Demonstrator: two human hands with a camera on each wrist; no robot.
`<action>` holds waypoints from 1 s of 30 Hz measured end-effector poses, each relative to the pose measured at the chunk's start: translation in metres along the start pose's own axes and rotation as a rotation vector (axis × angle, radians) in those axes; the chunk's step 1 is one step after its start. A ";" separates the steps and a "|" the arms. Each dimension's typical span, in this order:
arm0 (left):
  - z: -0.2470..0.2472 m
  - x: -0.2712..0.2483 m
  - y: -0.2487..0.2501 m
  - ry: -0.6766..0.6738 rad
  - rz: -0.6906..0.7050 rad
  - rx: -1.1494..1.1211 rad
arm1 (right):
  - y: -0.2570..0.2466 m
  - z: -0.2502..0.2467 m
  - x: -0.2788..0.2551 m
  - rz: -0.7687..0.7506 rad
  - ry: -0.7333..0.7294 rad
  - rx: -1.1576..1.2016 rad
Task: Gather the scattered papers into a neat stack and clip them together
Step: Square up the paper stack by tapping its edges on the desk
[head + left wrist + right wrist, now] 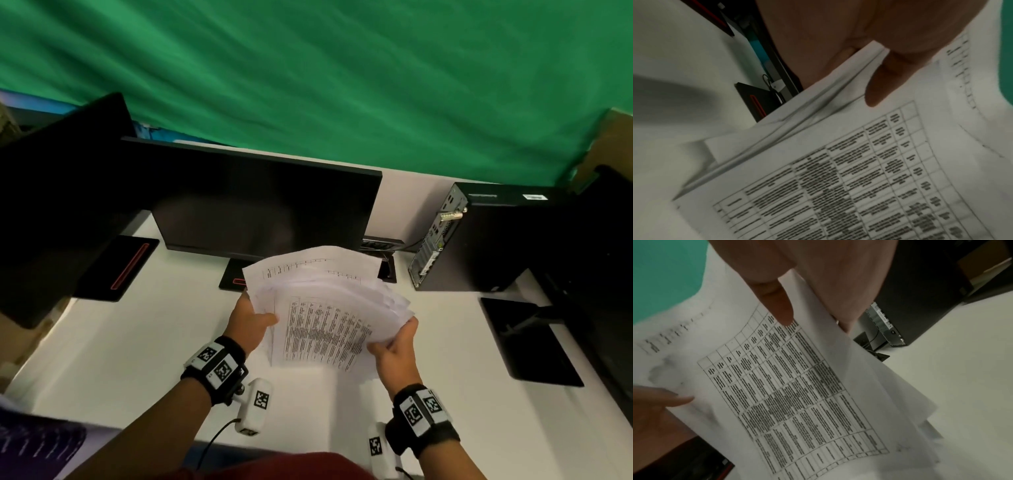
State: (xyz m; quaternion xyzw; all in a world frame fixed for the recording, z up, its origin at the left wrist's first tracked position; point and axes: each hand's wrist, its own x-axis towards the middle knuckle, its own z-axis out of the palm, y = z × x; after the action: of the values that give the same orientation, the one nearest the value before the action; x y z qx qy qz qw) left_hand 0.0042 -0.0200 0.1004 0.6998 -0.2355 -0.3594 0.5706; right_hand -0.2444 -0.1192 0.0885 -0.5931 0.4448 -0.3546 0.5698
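While both grip, left hand point(251, 322) — right hand point(397, 346) — papers point(325, 308) fan unevenly

Two hands: the left hand point(251, 323) at 7 o'clock of the papers point(322, 308) and the right hand point(397, 346) at 4 o'clock. One loose fan of papers; the sheets overlap too much to count. Three monitors: one point(263, 202) at 12 o'clock, another point(61, 192) at 9, a third point(589, 257) at 3. One computer tower point(479, 240) at 2 o'clock. One white tabletop point(137, 342).
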 end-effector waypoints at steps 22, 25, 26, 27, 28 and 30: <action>0.014 0.004 0.033 -0.059 0.151 -0.120 | -0.020 0.004 0.011 -0.092 0.079 0.072; 0.012 0.000 0.031 -0.070 0.156 -0.143 | -0.023 0.000 0.008 -0.111 0.054 0.113; 0.011 -0.003 0.033 -0.080 0.178 -0.165 | -0.028 0.000 0.007 -0.127 0.057 0.142; 0.011 -0.004 0.035 -0.097 0.205 -0.189 | -0.032 0.001 0.007 -0.148 0.060 0.164; 0.012 -0.005 0.038 -0.116 0.236 -0.220 | -0.036 0.001 0.008 -0.175 0.068 0.171; 0.014 -0.006 0.044 -0.105 0.295 -0.230 | -0.044 0.003 0.008 -0.246 0.090 0.144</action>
State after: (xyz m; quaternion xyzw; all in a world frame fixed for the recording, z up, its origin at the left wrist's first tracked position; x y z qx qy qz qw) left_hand -0.0071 -0.0349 0.1431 0.5681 -0.3224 -0.3324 0.6803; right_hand -0.2336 -0.1279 0.1312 -0.5843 0.3670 -0.4790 0.5426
